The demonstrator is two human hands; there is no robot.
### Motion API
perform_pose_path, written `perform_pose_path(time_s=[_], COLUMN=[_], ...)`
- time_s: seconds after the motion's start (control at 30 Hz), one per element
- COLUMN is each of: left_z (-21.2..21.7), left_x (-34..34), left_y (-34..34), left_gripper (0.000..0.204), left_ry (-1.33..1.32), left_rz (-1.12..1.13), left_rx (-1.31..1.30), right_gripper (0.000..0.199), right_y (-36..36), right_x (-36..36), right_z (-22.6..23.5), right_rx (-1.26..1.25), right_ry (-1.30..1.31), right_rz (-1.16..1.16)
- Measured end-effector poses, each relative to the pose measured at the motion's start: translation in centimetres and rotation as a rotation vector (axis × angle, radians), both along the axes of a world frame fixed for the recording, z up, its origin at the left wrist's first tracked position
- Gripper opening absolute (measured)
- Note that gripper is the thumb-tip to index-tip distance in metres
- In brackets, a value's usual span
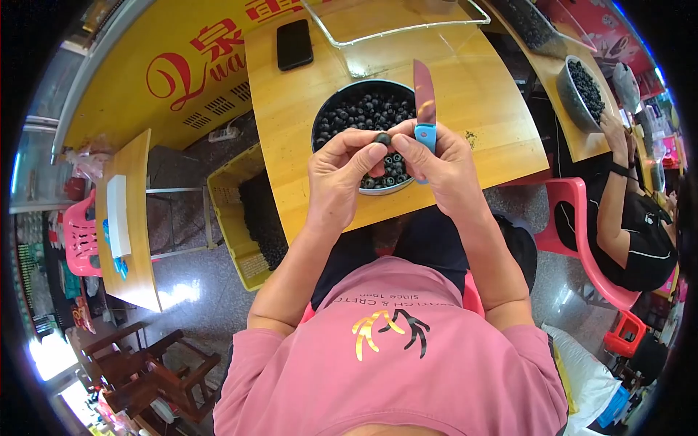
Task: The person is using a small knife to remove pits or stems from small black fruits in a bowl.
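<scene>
A small dark round piece (pixel 382 139), greenish-black and like a nut or fruit, sits pinched between the thumb and fingers of my left hand (pixel 338 171). My right hand (pixel 443 163) grips a knife by its blue handle (pixel 425 136), the reddish blade (pixel 423 91) pointing away from me. The right thumb reaches to the dark piece, close to my left fingertips. Both hands are over a round bowl (pixel 317 120) with a dark inside and pale outer wall. Many dark round pieces (pixel 371 109) fill it; those nearest me show pale rings. My hands cover part of the bowl.
On the wooden table (pixel 487 94) lie a black phone (pixel 294 45) and a clear, pale-rimmed tray (pixel 392 38). A yellow crate (pixel 240 251) with dark contents stands left on the floor. At right, a co-worker (pixel 632 225) reaches to another bowl (pixel 571 102) beside a pink chair (pixel 582 232).
</scene>
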State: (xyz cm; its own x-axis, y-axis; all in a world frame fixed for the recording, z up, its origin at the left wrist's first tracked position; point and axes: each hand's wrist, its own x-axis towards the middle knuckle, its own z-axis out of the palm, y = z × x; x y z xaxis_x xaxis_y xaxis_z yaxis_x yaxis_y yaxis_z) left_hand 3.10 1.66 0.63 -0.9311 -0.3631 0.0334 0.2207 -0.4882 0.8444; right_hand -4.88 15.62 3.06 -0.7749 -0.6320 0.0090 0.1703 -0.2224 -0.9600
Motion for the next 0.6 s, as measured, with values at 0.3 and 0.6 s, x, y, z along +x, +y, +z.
perform_pose_path(time_s=[0.3, 0.6], left_z=[-0.30, -0.24], left_x=[-0.22, -0.40], left_y=[-0.11, 0.03], left_gripper=[0.017, 0.014], left_ry=[0.070, 0.072], left_rz=[0.018, 0.016], left_rx=[0.077, 0.102], right_gripper=[0.016, 0.015], right_y=[0.30, -0.27], right_x=[0.14, 0.04], right_z=[0.73, -0.21], right_rx=[0.365, 0.361], right_ry=[0.870, 0.993], right_rz=[-0.136, -0.207])
